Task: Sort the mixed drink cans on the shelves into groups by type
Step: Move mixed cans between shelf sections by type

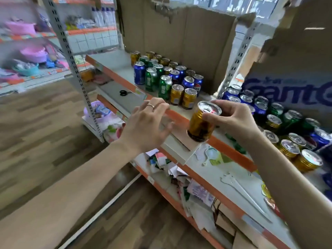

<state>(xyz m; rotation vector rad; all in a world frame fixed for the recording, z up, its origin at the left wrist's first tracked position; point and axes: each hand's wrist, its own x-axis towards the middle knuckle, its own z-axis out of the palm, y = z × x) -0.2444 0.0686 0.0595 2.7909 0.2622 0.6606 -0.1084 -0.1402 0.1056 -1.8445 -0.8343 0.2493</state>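
My right hand [231, 119] grips a gold can [199, 126] near its silver top, tilted, in front of the orange shelf edge [181, 117]. My left hand [149, 123] hovers open just left of it, fingers spread, a ring on one finger, holding nothing. On the left shelf section stands a mixed cluster of cans: blue [139, 72], green [164, 87] and gold [177, 94]. The right section holds another mixed cluster of blue [259, 106], green [291, 119] and gold cans [308, 160].
Cardboard sheets [179, 42] back the shelf. Black scissors [124, 93] lie on a lower shelf at the left. Lower shelves hold loose paper packets [170, 169] and white plastic parts [239, 187]. A grey slotted upright [71, 60] stands left. Wood-pattern floor lies below.
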